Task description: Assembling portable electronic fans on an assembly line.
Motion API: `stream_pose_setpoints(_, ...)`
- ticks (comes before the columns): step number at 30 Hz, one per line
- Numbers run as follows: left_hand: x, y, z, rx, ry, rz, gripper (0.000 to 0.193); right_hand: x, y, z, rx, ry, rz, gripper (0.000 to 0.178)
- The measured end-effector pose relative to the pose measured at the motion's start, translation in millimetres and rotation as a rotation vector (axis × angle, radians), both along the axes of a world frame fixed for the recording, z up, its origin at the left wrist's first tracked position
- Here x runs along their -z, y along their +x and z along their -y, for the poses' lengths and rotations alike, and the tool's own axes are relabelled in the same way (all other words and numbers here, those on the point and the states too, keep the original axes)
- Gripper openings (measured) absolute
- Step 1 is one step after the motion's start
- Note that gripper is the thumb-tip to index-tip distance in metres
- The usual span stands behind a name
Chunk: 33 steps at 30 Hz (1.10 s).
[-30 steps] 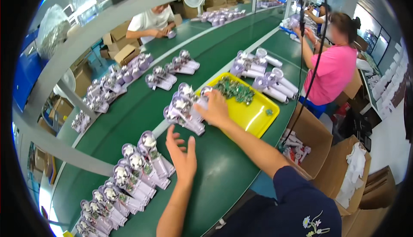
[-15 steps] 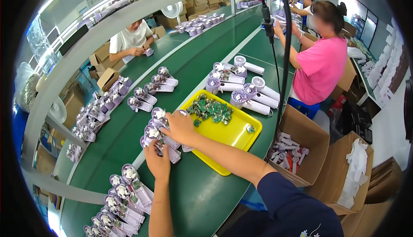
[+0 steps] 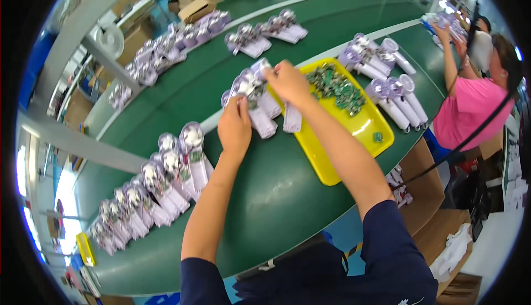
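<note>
On the green work surface in front of me is a small group of opened purple-white handheld fans [image 3: 261, 121], with white blades and wiring exposed. At the far side of this group, my right hand [image 3: 290, 86] has its fingers closed on the round head of one handheld fan [image 3: 260, 68]. My left hand [image 3: 234, 130] closes its fingertips at the near edge of the same group, on a fan whose gripped part is mostly hidden. Beside my right forearm lies a yellow tray [image 3: 326, 167], holding a pile of small green circuit boards [image 3: 338, 90] and one stray board.
A long row of opened fans [image 3: 152, 186] lies at the left. White-handled fans [image 3: 395, 103] lie beyond the tray. More fans [image 3: 265, 32] sit on the green belt [image 3: 199, 89]. A cardboard box [image 3: 423, 180] stands at right. Co-workers sit across and at right.
My view has swung, shifting the scene. My right hand has moved to the far fan head of the group; my left hand stays at the group's near side.
</note>
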<state>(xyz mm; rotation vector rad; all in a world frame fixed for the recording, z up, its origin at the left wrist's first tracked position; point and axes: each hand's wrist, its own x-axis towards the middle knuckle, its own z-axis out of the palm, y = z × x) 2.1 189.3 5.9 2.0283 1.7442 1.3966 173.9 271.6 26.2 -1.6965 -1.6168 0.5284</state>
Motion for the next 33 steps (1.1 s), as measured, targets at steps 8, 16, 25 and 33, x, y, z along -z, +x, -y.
stream_pose_setpoints(8, 21, -5, -10, 0.029, -0.082, 0.545, 0.025, 14, 13, -17, -0.1, -0.062, 0.022, 0.03)
stream_pose_setpoints(16, -3, -8, 30, -0.105, -0.061, 0.56, 0.029, 27, 13, -21, 0.022, 0.109, -0.068, 0.022)
stream_pose_setpoints(25, 15, -26, 160, -0.055, -0.234, 0.671, 0.025, 1, -1, 52, -0.098, 0.5, 0.091, 0.012)
stream_pose_setpoints(33, 15, -47, 214, -0.05, -0.296, 0.782, 0.027, -16, -2, 150, -0.271, 0.375, -0.134, 0.013)
